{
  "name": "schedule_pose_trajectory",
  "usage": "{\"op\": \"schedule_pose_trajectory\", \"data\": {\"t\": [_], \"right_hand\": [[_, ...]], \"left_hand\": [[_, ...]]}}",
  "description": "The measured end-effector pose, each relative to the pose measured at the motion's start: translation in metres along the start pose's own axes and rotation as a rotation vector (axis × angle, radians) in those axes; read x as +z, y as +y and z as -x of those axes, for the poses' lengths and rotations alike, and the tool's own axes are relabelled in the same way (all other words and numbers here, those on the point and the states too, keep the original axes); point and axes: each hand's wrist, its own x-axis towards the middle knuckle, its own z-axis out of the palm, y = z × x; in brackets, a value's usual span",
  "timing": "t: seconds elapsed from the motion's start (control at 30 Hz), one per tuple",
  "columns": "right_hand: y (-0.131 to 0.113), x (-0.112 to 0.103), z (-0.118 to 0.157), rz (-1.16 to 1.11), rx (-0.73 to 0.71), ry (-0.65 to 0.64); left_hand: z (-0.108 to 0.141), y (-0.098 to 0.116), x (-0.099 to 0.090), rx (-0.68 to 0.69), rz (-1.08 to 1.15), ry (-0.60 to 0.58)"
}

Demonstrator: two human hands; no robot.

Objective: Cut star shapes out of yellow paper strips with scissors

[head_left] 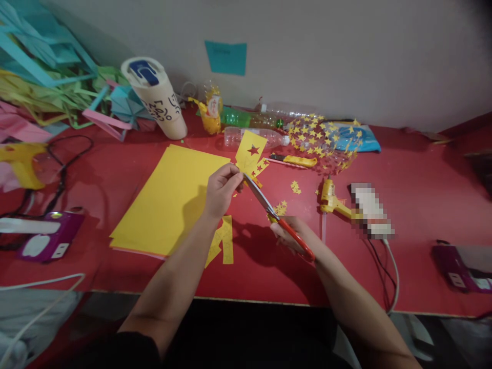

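My left hand (225, 187) is closed, thumb and fingers pinched at the lower edge of a piece of yellow paper (246, 146) with a star-shaped hole. A narrower yellow strip (261, 168) with small star holes shows just beside it. My right hand (290, 233) grips red-handled scissors (265, 202), their blade tips pointing at my left fingertips. Whether the blades touch paper is hidden. Small cut yellow stars (281, 207) lie under the scissors, with another little pile (295, 187) farther back. Yellow paper scraps (227, 241) rest below my left hand.
A stack of yellow sheets (165, 195) lies left. Behind are a tumbler (157, 97), plastic bottles (253, 137), a star-covered clear bottle (323, 138) and a yellow cutter (295, 161). A glue gun (328, 197) and a phone (371, 207) with a cable sit right.
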Motion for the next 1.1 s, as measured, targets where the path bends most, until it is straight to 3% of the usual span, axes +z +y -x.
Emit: {"op": "schedule_pose_trajectory", "data": {"t": [0.87,1.1], "right_hand": [[0.006,-0.005,-0.002,0.028,-0.081,-0.007],[0.013,-0.006,-0.002,-0.065,-0.128,-0.105]], "left_hand": [[0.0,-0.009,-0.003,-0.029,0.063,0.037],[0.003,-0.009,-0.001,-0.016,0.101,-0.022]]}}
